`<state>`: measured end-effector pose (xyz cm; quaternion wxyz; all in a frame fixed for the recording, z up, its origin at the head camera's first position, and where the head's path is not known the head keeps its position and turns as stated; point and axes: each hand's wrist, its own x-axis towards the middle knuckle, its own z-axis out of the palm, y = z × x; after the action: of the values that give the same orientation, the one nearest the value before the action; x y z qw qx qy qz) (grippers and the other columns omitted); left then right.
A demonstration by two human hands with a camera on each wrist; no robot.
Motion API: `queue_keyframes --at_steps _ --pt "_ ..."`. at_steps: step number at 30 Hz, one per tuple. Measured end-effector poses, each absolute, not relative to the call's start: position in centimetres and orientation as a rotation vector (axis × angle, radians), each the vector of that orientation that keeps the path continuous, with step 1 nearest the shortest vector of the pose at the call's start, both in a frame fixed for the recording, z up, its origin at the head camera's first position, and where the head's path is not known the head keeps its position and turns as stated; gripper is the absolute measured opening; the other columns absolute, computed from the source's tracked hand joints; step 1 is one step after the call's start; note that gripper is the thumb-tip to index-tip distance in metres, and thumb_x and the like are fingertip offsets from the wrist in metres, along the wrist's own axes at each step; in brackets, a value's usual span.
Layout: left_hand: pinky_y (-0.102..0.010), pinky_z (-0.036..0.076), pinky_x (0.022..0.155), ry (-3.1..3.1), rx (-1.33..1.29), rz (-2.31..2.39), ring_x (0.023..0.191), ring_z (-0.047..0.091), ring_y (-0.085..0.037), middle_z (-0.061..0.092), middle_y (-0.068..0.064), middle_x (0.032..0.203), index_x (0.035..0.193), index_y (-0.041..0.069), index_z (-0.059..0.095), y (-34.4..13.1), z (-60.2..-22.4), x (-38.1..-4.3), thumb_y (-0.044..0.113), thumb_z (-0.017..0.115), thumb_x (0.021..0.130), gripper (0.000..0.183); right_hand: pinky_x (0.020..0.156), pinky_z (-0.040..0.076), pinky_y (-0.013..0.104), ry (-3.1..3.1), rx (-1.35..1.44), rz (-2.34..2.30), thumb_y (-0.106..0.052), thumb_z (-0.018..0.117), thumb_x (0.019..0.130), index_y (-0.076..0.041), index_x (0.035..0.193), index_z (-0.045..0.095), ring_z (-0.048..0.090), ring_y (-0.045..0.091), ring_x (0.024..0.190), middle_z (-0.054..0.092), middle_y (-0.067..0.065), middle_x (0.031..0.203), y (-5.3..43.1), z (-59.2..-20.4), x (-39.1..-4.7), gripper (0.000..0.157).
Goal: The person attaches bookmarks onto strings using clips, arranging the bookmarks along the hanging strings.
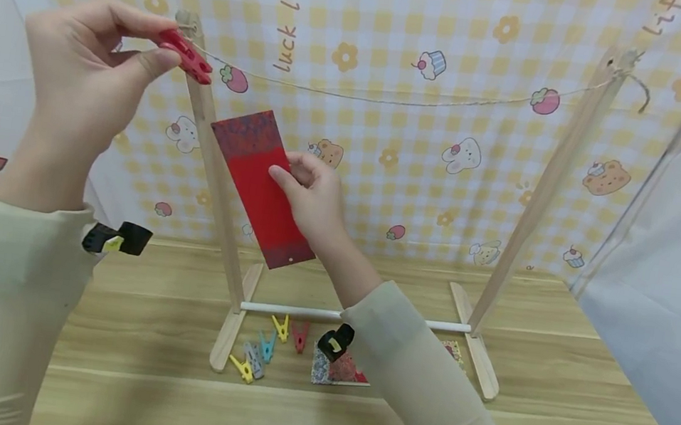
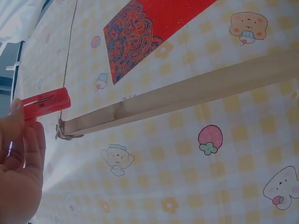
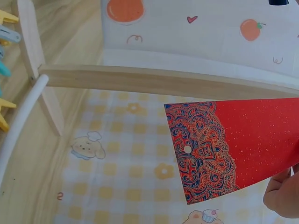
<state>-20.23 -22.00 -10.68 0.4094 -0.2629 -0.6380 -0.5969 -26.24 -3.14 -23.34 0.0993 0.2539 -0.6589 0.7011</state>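
Observation:
My left hand (image 1: 91, 65) pinches a red clothespin (image 1: 186, 57) between thumb and fingers, close to the left end of a thin string (image 1: 356, 97). In the left wrist view the clothespin (image 2: 46, 102) overlaps the string beside the knot at the post's top. With thumb and fingers my right hand (image 1: 313, 198) grips a red card (image 1: 260, 187) by its right edge. The card hangs tilted below the string, in front of the left post (image 1: 214, 138). Patterned bands cover both its ends, and a small hole shows in the lower one in the right wrist view.
Two wooden posts, the right one (image 1: 543, 196) included, hold the string and are joined low down by a white rod (image 1: 289, 310). Several clothespins (image 1: 267, 348) lie on the wooden table (image 1: 162, 390). Patterned cards (image 1: 345, 371) lie partly under my right arm. A checked cloth (image 1: 368, 195) hangs behind.

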Motion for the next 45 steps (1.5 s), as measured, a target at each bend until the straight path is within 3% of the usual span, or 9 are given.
queue_keyframes --at_steps 6,12,17,24,30,35,37,41,45 --pt "-0.016 0.057 0.07 -1.56 -0.719 -1.534 0.076 0.071 -0.016 0.075 -0.008 0.08 0.088 -0.017 0.071 -21.5 -9.8 -20.2 -0.016 0.077 0.074 0.015 0.071 0.053 0.018 -1.887 0.688 2.09 -0.009 0.07 0.092 0.002 0.112 0.069 0.071 0.02 0.093 0.072 0.02 0.11 -3.5 -22.3 -26.6 0.023" --pt "-0.018 0.058 0.073 -1.524 -0.731 -1.588 0.074 0.07 -0.019 0.075 -0.012 0.08 0.088 -0.017 0.071 -21.0 -9.0 -20.5 -0.018 0.075 0.074 0.015 0.066 0.047 0.018 -1.899 0.655 2.121 -0.011 0.07 0.092 -0.001 0.116 0.069 0.066 0.014 0.089 0.07 0.017 0.114 -3.7 -21.4 -26.6 0.026" --pt "-0.018 0.058 0.074 -1.527 -0.758 -1.596 0.075 0.07 -0.019 0.072 -0.012 0.081 0.088 -0.017 0.071 -20.8 -8.7 -21.0 -0.017 0.076 0.073 0.016 0.063 0.042 0.017 -1.92 0.611 2.158 -0.014 0.07 0.093 -0.002 0.118 0.068 0.059 0.009 0.09 0.037 0.014 0.144 -4.1 -21.0 -26.6 0.027" --pt "-0.017 0.058 0.075 -1.577 -0.78 -1.512 0.076 0.069 -0.016 0.074 -0.007 0.08 0.089 -0.016 0.072 -21.2 -8.9 -21.8 -0.014 0.078 0.074 0.017 0.066 0.044 0.017 -1.874 0.551 2.147 -0.014 0.07 0.093 -0.004 0.116 0.07 0.052 0.008 0.1 0.053 0.02 0.131 -4.6 -20.5 -26.6 0.025" --pt "-0.015 0.057 0.076 -1.642 -0.737 -1.556 0.079 0.068 -0.016 0.075 -0.005 0.083 0.089 -0.01 0.075 -21.2 -9.1 -21.8 -0.014 0.077 0.074 0.015 0.081 0.049 0.021 -1.838 0.508 2.18 -0.015 0.071 0.093 -0.004 0.115 0.071 0.061 0.017 0.11 0.033 0.016 0.145 -4.9 -20.4 -26.5 0.024" --pt "-0.013 0.055 0.077 -1.738 -0.679 -1.466 0.084 0.066 -0.015 0.074 -0.002 0.09 0.094 -0.006 0.076 -21.1 -9.3 -21.8 -0.01 0.076 0.078 0.016 0.081 0.048 0.02 -1.822 0.503 2.175 -0.016 0.072 0.092 -0.005 0.113 0.072 0.055 0.011 0.118 0.07 0.017 0.119 -4.9 -20.3 -26.5 0.024" --pt "-0.012 0.055 0.078 -1.767 -0.663 -1.437 0.085 0.067 -0.014 0.074 -0.001 0.091 0.095 -0.006 0.076 -21.1 -9.4 -21.8 -0.009 0.076 0.079 0.016 0.079 0.047 0.018 -1.82 0.507 2.169 -0.016 0.072 0.091 -0.005 0.113 0.072 0.049 0.008 0.121 0.075 0.016 0.106 -4.8 -20.2 -26.5 0.024" --pt "-0.012 0.055 0.078 -1.833 -0.617 -1.368 0.085 0.067 -0.013 0.074 0.002 0.09 0.094 -0.002 0.077 -21.2 -9.4 -21.8 -0.007 0.076 0.08 0.015 0.074 0.047 0.016 -1.812 0.509 2.186 -0.015 0.072 0.091 -0.005 0.113 0.072 0.058 0.01 0.113 0.074 0.016 0.109 -4.8 -20.2 -26.4 0.024" --pt "-0.012 0.055 0.078 -1.86 -0.603 -1.355 0.084 0.067 -0.013 0.074 0.002 0.088 0.093 0.002 0.079 -21.3 -9.5 -21.8 -0.007 0.075 0.08 0.016 0.076 0.048 0.017 -1.806 0.502 2.229 -0.015 0.073 0.091 -0.005 0.113 0.071 0.065 0.012 0.109 0.043 0.017 0.143 -4.9 -20.3 -26.2 0.025"
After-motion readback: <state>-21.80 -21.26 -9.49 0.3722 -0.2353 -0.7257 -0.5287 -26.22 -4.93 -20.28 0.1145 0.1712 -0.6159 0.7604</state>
